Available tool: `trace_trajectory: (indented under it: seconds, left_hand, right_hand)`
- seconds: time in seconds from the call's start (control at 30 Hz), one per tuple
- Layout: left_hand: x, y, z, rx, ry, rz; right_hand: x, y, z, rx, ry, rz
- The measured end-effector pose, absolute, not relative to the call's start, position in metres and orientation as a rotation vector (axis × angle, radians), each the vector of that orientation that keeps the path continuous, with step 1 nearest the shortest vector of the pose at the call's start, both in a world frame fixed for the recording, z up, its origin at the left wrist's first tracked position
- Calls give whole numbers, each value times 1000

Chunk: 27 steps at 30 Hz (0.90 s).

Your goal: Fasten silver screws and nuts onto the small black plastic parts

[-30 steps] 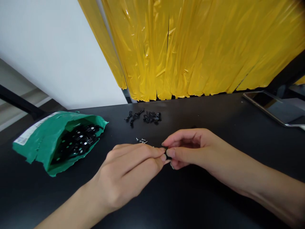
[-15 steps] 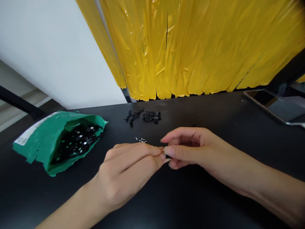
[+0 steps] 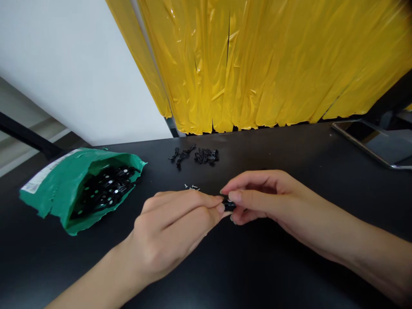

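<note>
My left hand (image 3: 177,227) is closed, its thumb and fingertips pinching one end of a small black plastic part (image 3: 229,206). Against the part's other end rests my right hand (image 3: 267,199), thumb near the top and other fingers curled around the far side and below. A tiny pale spot shows by the right thumb tip; I cannot make out what it is. Just beyond the left knuckles lie several small silver screws (image 3: 193,187), partly hidden by that hand. Farther back are two little heaps of black plastic pieces, a left heap (image 3: 182,156) and a right heap (image 3: 206,156).
At the left, a torn green plastic bag (image 3: 58,180) lies with its mouth toward me, holding several black parts with shiny round spots. A phone-like flat device (image 3: 370,141) lies at the back right of the black table (image 3: 257,270). Yellow plastic strips (image 3: 257,64) hang behind.
The right thumb has shifted slightly up and right, so more of the black part shows between my hands. The left hand keeps its pinch. The whole view has shifted slightly.
</note>
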<state>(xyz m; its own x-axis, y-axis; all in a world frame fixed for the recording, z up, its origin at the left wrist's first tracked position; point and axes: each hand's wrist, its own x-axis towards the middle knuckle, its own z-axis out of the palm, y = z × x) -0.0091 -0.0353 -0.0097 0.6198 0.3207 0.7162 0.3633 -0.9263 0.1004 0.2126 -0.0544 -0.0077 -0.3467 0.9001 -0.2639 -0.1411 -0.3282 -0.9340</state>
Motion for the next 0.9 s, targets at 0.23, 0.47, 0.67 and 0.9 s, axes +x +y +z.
trace_trajectory:
  seconds: [0.23, 0.47, 0.67, 0.9]
  left_hand:
    - [-9, -36, -13, -2812, -537, -1239]
    - [-9, -35, -10, -2799, -567, -1226]
    - [-8, -36, -11, -2829, -545, -1240]
    - [-9, -33, -10, -2800, -559, -1214]
  right_hand:
    - [210, -56, -9, -1146, -1211, 1704]
    - [214, -53, -10, -1113, -1191, 1753]
    - [210, -56, -13, -1121, -1173, 1732]
    - [216, -54, -12, -1096, -1248, 1710]
